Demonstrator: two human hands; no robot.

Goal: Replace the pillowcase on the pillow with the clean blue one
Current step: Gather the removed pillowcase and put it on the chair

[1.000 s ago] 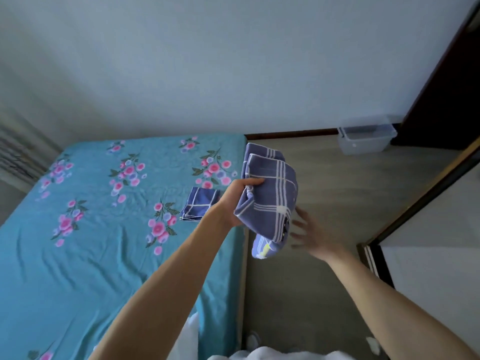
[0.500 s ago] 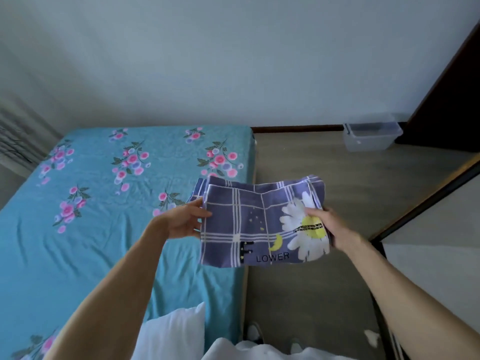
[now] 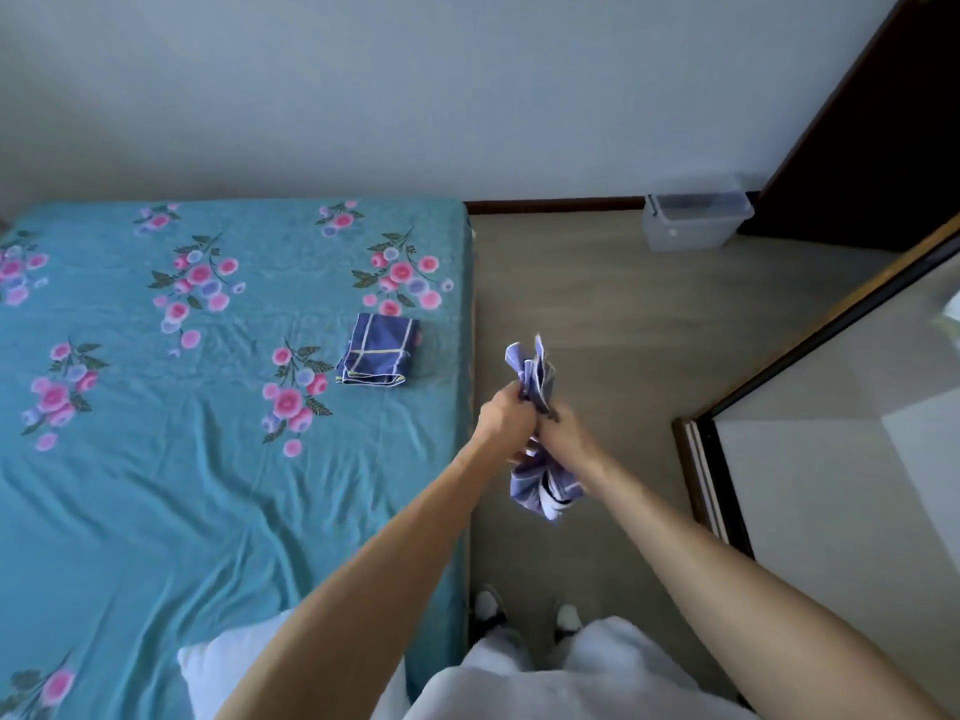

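A: Head view first: where is the blue pillowcase [image 3: 540, 433] relative to the bed [image 3: 156, 485]?

B: Off the bed's right edge, held up over the floor [image 3: 597, 314]. It is bunched into a twisted bundle, one end sticking up above the hands and the other hanging below them.

A: And the fingers?

B: The left hand [image 3: 506, 415] has its fingers curled round the bundle. The right hand [image 3: 563, 431] also grips it, pressed right against the left one.

A: Anything on the bed itself?

B: A folded dark blue cloth [image 3: 378, 349] lies near the bed's right edge. A white pillow [image 3: 228, 667] rests at the bed's near corner, partly hidden by the left arm.

A: Any containers?

B: A clear plastic bin [image 3: 693, 220] stands on the floor beyond the bed, against the wall [image 3: 415, 96]. I cannot tell whether it holds anything.
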